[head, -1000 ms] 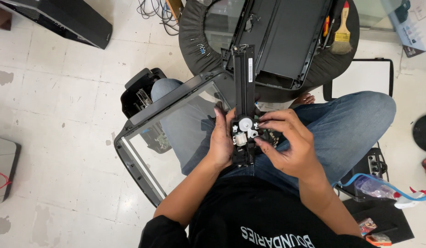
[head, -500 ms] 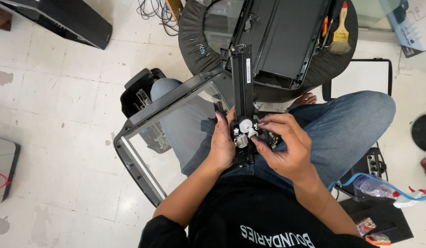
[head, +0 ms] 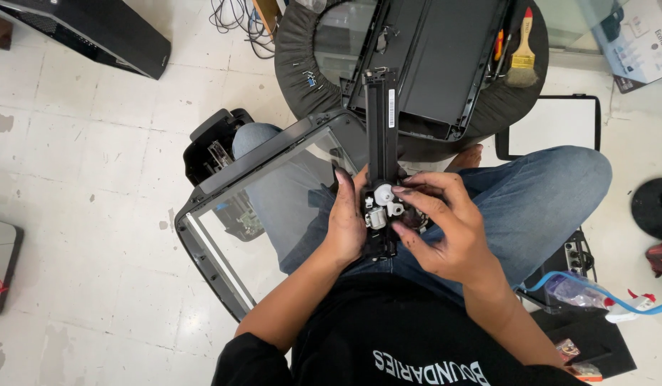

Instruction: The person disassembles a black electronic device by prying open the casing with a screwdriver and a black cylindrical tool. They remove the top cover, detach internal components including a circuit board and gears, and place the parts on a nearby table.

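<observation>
A long black scanner bar (head: pixel 382 121) runs from my lap up over the round stool. Its near end carries a small white gear and grey motor parts (head: pixel 381 206). My left hand (head: pixel 347 221) grips that near end from the left side. My right hand (head: pixel 441 229) holds it from the right, with the fingertips resting on the white gear. A dark grey scanner lid frame with a glass pane (head: pixel 263 207) lies tilted across my left knee, under the bar.
A round black stool (head: pixel 302 64) ahead bears a black printer tray (head: pixel 445 57), a paintbrush (head: pixel 522 50) and screwdrivers (head: pixel 498 44). A black printer part (head: pixel 209 146) lies on the white tile floor at left. A spray bottle (head: pixel 595 293) and a black box lie at right.
My right fingers have shifted slightly on the white gear. The bar and my left hand stay in about the same place.
</observation>
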